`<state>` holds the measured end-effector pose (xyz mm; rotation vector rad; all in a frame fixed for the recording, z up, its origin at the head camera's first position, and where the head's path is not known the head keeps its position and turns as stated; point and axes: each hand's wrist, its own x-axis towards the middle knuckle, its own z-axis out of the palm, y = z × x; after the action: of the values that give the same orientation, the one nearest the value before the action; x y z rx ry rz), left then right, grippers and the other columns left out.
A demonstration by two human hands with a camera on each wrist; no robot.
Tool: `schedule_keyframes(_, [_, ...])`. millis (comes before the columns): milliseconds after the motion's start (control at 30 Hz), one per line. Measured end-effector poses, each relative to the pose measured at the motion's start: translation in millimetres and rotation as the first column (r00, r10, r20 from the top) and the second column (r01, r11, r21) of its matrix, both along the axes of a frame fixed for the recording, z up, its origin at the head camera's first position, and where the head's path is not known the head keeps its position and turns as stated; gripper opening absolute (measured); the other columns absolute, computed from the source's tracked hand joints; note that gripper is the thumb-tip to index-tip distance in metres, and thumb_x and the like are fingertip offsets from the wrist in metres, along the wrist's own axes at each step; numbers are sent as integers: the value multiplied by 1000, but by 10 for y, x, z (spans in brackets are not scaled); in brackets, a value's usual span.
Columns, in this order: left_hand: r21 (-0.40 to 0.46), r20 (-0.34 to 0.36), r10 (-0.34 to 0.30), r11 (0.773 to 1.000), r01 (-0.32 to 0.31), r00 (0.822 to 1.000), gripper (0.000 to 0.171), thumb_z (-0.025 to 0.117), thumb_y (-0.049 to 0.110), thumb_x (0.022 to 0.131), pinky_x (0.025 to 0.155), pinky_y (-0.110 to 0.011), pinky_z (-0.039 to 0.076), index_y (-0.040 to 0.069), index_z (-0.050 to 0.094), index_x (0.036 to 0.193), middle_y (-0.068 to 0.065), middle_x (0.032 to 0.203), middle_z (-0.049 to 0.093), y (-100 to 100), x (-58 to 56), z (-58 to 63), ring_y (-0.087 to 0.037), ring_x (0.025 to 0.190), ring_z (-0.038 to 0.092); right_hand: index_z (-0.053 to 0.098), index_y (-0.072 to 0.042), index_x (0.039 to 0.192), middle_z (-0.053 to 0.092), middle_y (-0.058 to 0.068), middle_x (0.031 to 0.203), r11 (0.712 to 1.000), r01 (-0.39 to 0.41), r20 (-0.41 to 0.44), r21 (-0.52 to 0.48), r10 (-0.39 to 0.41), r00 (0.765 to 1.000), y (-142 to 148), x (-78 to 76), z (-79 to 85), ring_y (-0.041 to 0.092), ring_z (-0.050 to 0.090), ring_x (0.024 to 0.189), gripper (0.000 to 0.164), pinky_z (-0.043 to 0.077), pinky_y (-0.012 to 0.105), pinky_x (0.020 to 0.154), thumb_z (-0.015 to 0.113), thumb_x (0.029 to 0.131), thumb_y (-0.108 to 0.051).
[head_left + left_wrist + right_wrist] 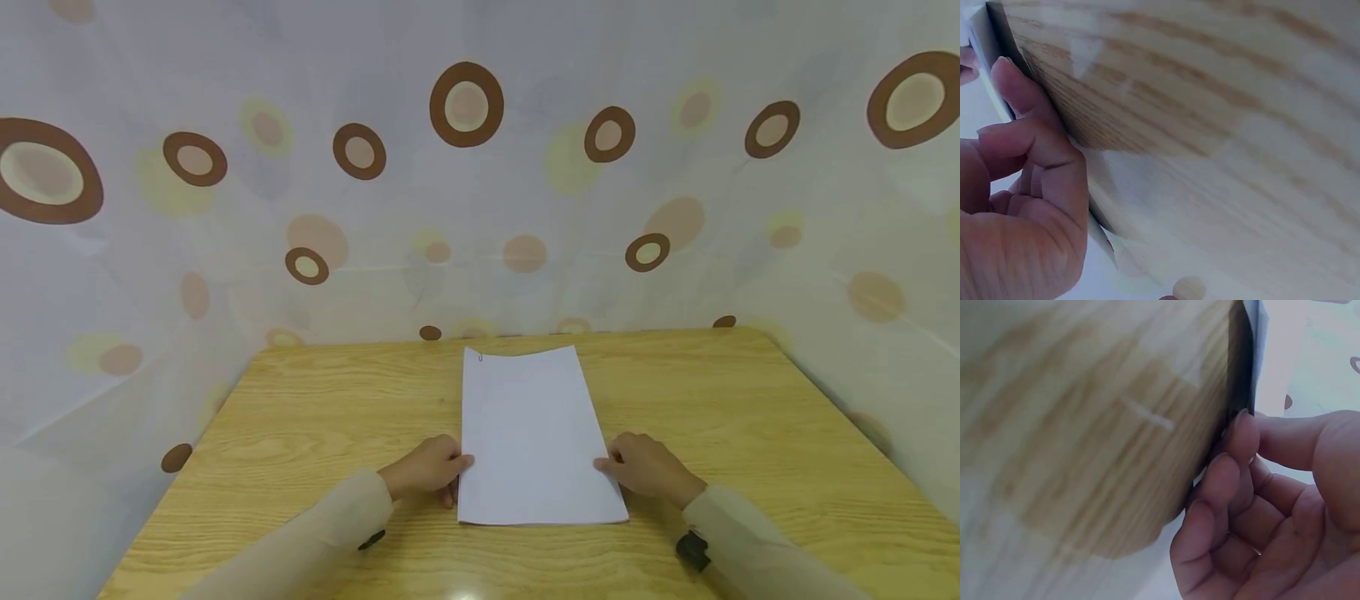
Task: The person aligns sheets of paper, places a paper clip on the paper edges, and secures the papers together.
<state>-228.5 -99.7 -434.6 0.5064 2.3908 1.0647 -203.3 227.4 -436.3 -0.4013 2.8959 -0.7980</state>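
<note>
A stack of white paper sheets (531, 437) lies over the middle of the table, with a small paper clip (480, 357) at its far left corner. My left hand (431, 465) pinches the stack's left edge, thumb on top and fingers beneath. On the opposite edge my right hand (647, 467) grips the paper in the same way. In the left wrist view the curled fingers of the left hand (1029, 181) sit at the paper's edge. The right wrist view has the right hand (1272, 506) with its fingertips under the sheets and the thumb above.
The wooden table (345, 400) has light glare at its near edge. A whitish curtain (405, 208) with brown and yellow circles hangs behind it and along both sides. A dark strap (693, 550) shows at the right wrist.
</note>
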Motion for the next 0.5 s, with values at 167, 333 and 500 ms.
schedule_keyframes(167, [-82, -14, 24, 996, -25, 1000, 33, 52, 14, 99, 46, -26, 50, 3, 62, 70, -6, 52, 60, 30, 17, 52, -11, 40, 54, 45, -13, 59, 42, -4, 56, 999, 4, -9, 37, -4, 1000, -15, -16, -4, 9, 34, 50, 38, 27, 21, 47, 65, 90, -19])
schedule_keyframes(333, [-143, -26, 48, 988, -51, 999, 30, 54, 15, 98, 46, -25, 50, 3, 60, 71, -5, 51, 60, 55, 19, 44, -11, 40, 54, 47, -13, 60, 43, -3, 57, 998, 11, 2, 62, -11, 1000, -26, -23, -11, 9, 36, 50, 35, 28, 22, 47, 66, 89, -20])
schedule_keyframes(500, [-171, -55, 34, 984, -43, 998, 33, 55, 15, 98, 43, -24, 49, 4, 60, 67, -3, 48, 58, 56, -12, 0, -10, 38, 53, 49, -13, 61, 43, -3, 57, 997, 22, 10, 75, -23, 1000, -31, -21, -4, 9, 36, 50, 34, 29, 22, 48, 67, 89, -20])
